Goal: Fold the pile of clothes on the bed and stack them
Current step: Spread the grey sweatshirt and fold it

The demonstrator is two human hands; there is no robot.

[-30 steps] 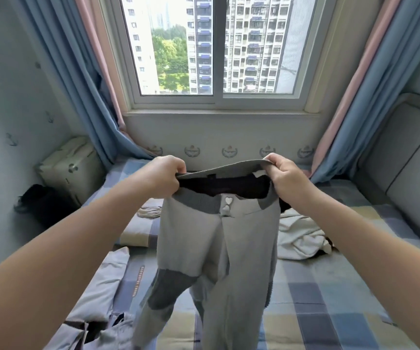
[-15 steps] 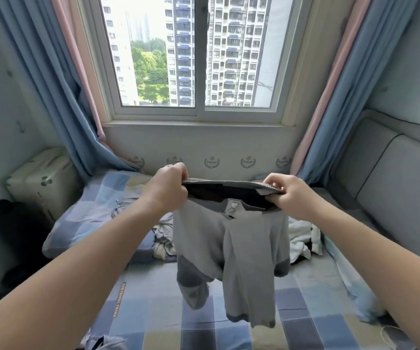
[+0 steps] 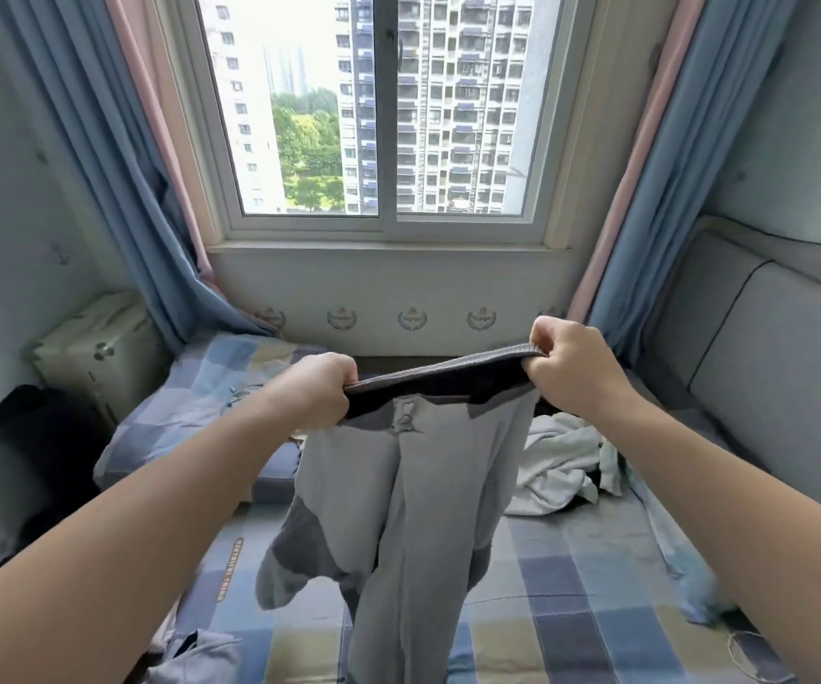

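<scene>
No text can be read (the orange strip on the bed is blurred).

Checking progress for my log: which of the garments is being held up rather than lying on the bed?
The grey trousers: left hand and right hand grip the waistband, legs hanging. The white garment lies crumpled on the bed.

Daylight enters through the window, the only visible source; sky patch blown to white. Room evenly bright, cool cast, shadows soft. Dark mass at left is murky, no detail. Wide-angle bowing: curtains lean outward toward the edges. Trousers slightly smeared at lower hem. Overall mildly soft, compression haze.
</scene>
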